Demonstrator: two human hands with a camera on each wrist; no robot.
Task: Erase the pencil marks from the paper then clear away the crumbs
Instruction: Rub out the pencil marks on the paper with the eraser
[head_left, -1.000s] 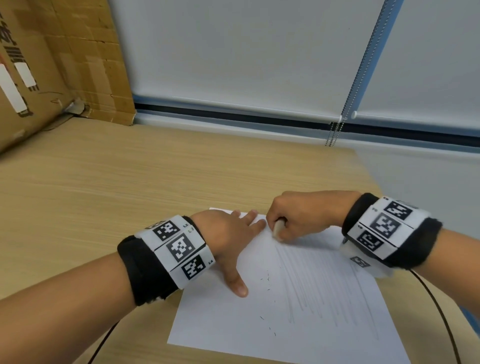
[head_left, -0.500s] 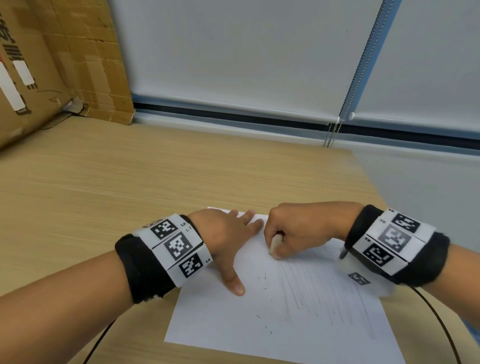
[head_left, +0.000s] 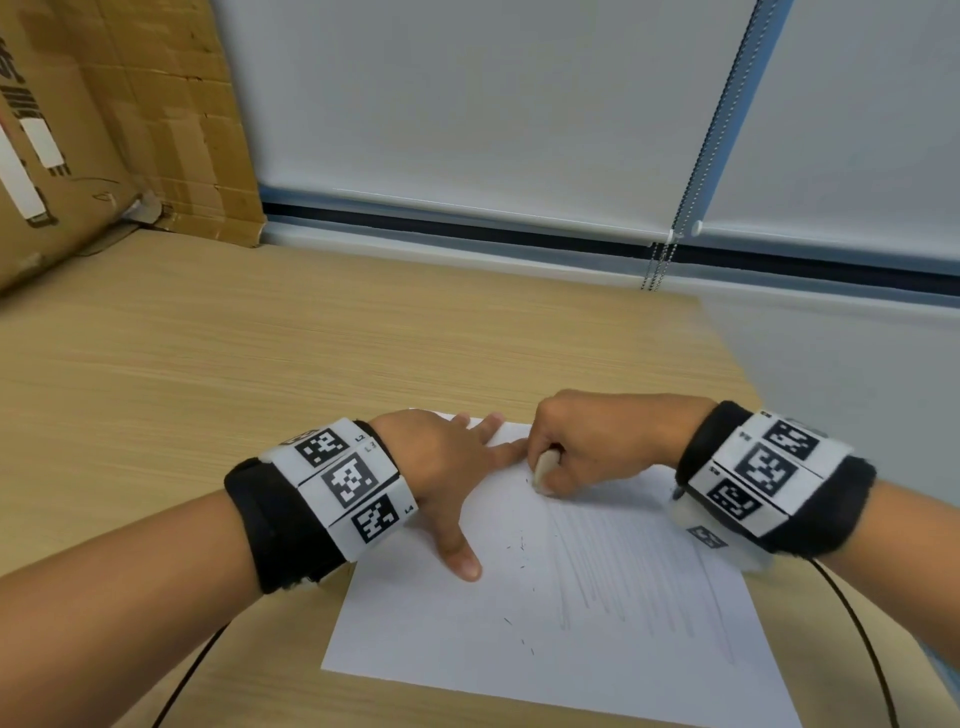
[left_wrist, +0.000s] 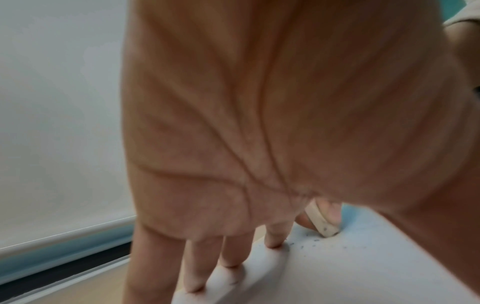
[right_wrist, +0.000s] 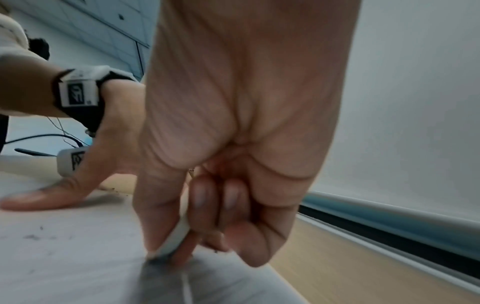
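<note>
A white sheet of paper (head_left: 545, 639) lies on the wooden desk, with faint grey pencil lines (head_left: 623, 566) down its right half. My left hand (head_left: 457, 467) lies flat on the sheet's top left part, fingers spread and straight, thumb pointing toward me. My right hand (head_left: 582, 447) grips a white eraser (head_left: 544, 467) and presses its tip on the paper near the top of the lines. The eraser (left_wrist: 320, 220) shows in the left wrist view beside my fingers (left_wrist: 275, 236); it (right_wrist: 174, 236) is pinched between thumb and fingers in the right wrist view. Dark crumbs (head_left: 519, 545) dot the paper.
The wooden desk (head_left: 260, 364) stretches wide to the left and behind the paper. A cardboard box (head_left: 78, 130) stands at the back left. A roller blind with a bead chain (head_left: 660, 260) hangs behind. The desk's right edge runs close to the paper. Black cables (head_left: 862, 649) trail from both wrists.
My right hand with the eraser has rubbed back and forth over the top of the lines, drawing slightly toward me. My left hand stays pressed on the paper.
</note>
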